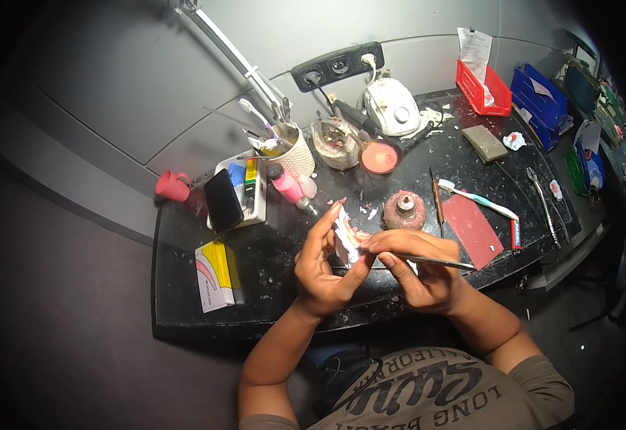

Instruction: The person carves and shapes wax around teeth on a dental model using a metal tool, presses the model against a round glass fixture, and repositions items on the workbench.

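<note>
Tool (pixel 445 263), slender and metallic, crosswise to a small white-and-pink moulded piece (pixel 346 239)

Above the black, debris-flecked desk (pixel 263 287), the piece sits in the left hand (pixel 318 276), that grip curled around it between fingers and thumb. Its long axis points roughly away from the wearer. It lies just left of the right hand (pixel 425 269), whose grip pinches the tool, shaft running sideways, front end towards the piece. Fingers crowd that end, so contact cannot be told.

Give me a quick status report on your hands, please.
Left hand holding white-and-pink piece. Right hand gripping thin tool, tip near piece. Round pot beyond right hand, apparently not blocking.
</note>
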`<state>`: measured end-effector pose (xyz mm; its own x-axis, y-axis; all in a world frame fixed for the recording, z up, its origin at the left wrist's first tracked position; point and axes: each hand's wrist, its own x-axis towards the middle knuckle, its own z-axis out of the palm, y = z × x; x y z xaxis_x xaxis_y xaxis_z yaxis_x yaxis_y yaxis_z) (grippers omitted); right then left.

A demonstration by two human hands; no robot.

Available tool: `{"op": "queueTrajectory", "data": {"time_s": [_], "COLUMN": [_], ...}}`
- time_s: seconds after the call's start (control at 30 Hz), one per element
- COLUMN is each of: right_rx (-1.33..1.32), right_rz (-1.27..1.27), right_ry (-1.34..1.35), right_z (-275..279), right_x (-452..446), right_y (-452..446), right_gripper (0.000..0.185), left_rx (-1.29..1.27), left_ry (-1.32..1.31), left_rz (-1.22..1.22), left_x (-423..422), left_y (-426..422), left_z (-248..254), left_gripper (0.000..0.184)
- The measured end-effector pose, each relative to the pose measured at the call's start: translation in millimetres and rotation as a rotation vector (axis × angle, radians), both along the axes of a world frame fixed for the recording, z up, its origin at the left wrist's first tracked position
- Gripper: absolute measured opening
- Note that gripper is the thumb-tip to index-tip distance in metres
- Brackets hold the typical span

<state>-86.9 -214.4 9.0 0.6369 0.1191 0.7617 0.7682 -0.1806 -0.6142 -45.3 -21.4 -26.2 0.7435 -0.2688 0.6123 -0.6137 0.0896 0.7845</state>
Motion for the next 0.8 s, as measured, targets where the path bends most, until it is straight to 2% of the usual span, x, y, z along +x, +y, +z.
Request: {"op": "queueTrajectory", "data": {"time_s": [0.53, 0.63, 0.67, 0.73, 0.77, 0.8], "right_rx": [0.017, 0.178, 0.297, 0.375, 0.429, 0.423], "right_rz": [0.037, 0.156, 0.164, 0.203, 0.224, 0.223], "right_ry": [0.009, 0.132, 0.218, 0.143, 0.113, 0.152], "right_z": [1, -4, -4, -4, -5, -5], "right_x": [1, 5, 3, 7, 8, 6], "right_y": [-2, -10, -10, -15, -16, -18], "right_gripper": [0.014, 0.013, 0.011, 0.009, 0.012, 0.015], "left_rx": [0.043, -0.003, -0.050, -0.111, -0.112, -0.154], "left_ry": [-0.146, -0.048, 0.092, 0.313, 0.313, 0.394], "left_rz": [0.137, 0.022, -0.076, -0.191, -0.188, -0.284], "left_x": [0, -3, -4, -6, -5, -3], "left_y": [-2, 1, 4, 6, 8, 11], "left_z": [-5, 4, 8, 10, 10, 11], "left_gripper": [0.076, 0.071, 0.069, 0.069, 0.069, 0.071]}}
